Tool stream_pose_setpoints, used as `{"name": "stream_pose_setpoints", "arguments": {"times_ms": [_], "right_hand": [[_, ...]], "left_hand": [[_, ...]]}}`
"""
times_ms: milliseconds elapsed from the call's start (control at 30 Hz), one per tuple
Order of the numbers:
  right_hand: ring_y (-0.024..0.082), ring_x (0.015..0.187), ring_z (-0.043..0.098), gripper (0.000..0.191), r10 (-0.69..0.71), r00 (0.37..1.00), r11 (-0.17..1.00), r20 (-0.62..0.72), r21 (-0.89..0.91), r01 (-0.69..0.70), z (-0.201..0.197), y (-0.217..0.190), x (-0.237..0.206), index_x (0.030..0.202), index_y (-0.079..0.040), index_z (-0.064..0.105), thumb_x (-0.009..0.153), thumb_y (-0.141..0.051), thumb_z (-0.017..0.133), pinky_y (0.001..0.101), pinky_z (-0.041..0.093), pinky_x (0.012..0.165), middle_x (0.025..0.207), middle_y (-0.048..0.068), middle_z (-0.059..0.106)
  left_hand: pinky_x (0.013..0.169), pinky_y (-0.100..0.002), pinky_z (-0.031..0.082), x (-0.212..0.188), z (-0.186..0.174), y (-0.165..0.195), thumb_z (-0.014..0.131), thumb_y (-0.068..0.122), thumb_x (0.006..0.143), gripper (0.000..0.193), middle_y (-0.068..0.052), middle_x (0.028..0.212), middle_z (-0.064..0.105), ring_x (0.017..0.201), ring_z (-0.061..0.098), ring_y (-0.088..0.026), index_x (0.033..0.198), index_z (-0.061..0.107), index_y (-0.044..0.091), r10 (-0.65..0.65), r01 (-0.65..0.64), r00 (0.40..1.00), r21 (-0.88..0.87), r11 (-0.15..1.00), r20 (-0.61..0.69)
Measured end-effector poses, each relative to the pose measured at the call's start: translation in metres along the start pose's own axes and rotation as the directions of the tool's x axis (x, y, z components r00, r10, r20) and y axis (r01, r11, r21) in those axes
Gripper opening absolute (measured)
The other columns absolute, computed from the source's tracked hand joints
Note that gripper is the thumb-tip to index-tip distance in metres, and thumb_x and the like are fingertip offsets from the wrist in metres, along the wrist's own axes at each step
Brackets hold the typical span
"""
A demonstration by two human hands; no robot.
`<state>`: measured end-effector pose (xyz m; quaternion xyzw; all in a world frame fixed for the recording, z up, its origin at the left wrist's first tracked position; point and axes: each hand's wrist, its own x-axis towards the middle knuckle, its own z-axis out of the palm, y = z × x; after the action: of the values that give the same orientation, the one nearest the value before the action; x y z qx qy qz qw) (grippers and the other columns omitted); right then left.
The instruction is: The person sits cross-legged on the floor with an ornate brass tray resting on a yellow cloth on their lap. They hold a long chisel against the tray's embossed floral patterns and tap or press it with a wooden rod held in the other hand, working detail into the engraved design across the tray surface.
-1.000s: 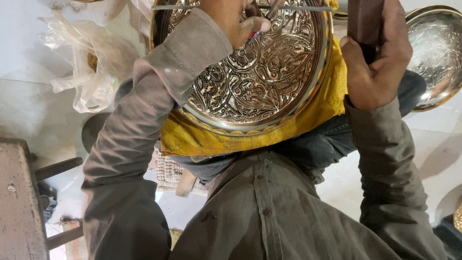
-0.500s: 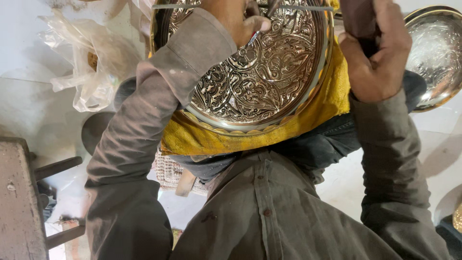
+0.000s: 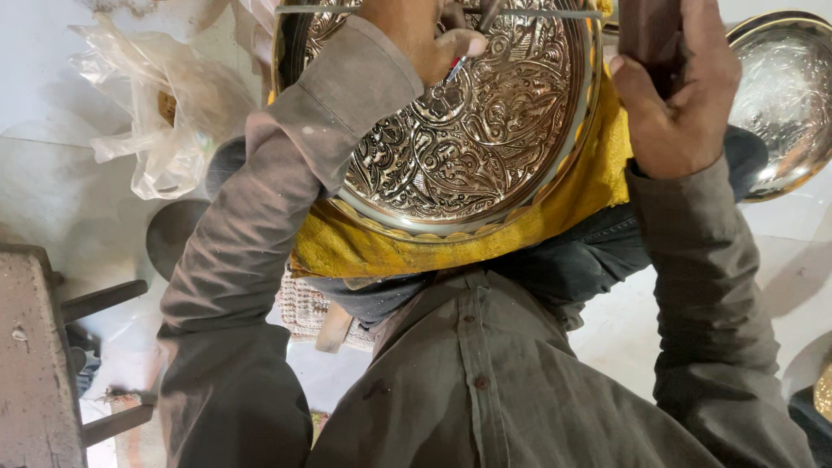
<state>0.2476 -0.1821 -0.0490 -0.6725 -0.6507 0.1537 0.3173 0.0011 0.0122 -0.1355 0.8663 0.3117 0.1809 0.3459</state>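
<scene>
Two engraved metal plates (image 3: 451,147) (image 3: 784,95), one yellow cloth (image 3: 563,208), one plastic bag (image 3: 165,113).

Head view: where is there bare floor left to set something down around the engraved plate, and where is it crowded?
Pale floor lies bare between the plastic bag and the grey bench. Another patch sits beside the right sleeve, below the second plate. The lap is crowded: engraved plate, yellow cloth, left hand, right hand.

1. Engraved metal tray (image 3: 459,147) on yellow cloth (image 3: 563,208) fills the lap; L hand (image 3: 416,39) w/ thin tool sits on it.
2. R hand (image 3: 672,104) grips dark handle, near second tray (image 3: 789,95).
3. Plastic bag (image 3: 165,113) blocks left; bare floor below it.
</scene>
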Motion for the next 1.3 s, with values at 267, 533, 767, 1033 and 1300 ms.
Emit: {"name": "stream_pose_setpoints", "arguments": {"times_ms": [267,533,767,1033,1300], "right_hand": [[0.023,0.092,0.058,0.050,0.024,1.000,0.974,-0.004,0.224,-0.022,0.000,-0.001,-0.001,0.153,-0.004,0.053,0.105,0.010,0.064,0.0299,0.049,0.085,0.107,0.013,0.056],[0.028,0.095,0.058,0.055,-0.091,0.994,0.995,0.056,0.045,0.089,-0.004,-0.003,0.000,0.152,-0.001,0.051,0.100,0.012,0.066,0.0322,0.049,0.085,0.111,0.019,0.054],[0.029,0.084,0.056,0.059,-0.024,0.999,0.999,-0.026,0.025,0.025,-0.001,-0.011,0.003,0.154,-0.002,0.053,0.099,0.012,0.067,0.0337,0.046,0.075,0.111,0.018,0.057],[0.018,0.099,0.057,0.049,-0.111,0.993,0.990,-0.027,0.089,0.113,-0.002,-0.005,-0.003,0.149,0.004,0.049,0.104,0.017,0.061,0.0293,0.048,0.086,0.114,0.012,0.055],[0.010,0.082,0.050,0.024,0.068,0.996,0.959,-0.059,0.280,-0.049,0.014,0.016,-0.003,0.132,0.003,0.054,0.111,0.010,0.063,0.0246,0.043,0.075,0.100,0.004,0.053]], "left_hand": [[0.053,-0.040,0.056,-0.004,-0.002,0.005,0.081,0.040,0.094,0.033,-0.009,0.078,0.076,0.063,0.072,-0.024,0.096,0.078,0.008,-0.015,0.015,1.000,-0.033,0.999,-0.009],[0.054,-0.040,0.056,-0.005,-0.005,0.006,0.081,0.040,0.095,0.034,-0.010,0.077,0.075,0.063,0.071,-0.024,0.095,0.079,0.006,-0.002,0.002,1.000,-0.007,1.000,-0.004],[0.056,-0.039,0.058,-0.005,-0.005,0.005,0.079,0.038,0.095,0.035,-0.009,0.083,0.077,0.067,0.074,-0.023,0.101,0.076,0.004,0.037,-0.039,0.999,-0.083,0.996,-0.031],[0.054,-0.038,0.058,0.001,0.001,0.005,0.077,0.048,0.095,0.041,-0.009,0.075,0.075,0.059,0.072,-0.021,0.097,0.077,0.007,-0.089,0.089,0.995,0.005,0.996,0.044],[0.059,-0.036,0.060,0.001,0.001,0.006,0.071,0.047,0.096,0.039,-0.008,0.079,0.074,0.060,0.073,-0.021,0.104,0.074,0.009,-0.211,0.217,0.968,-0.035,0.975,0.136]]}}
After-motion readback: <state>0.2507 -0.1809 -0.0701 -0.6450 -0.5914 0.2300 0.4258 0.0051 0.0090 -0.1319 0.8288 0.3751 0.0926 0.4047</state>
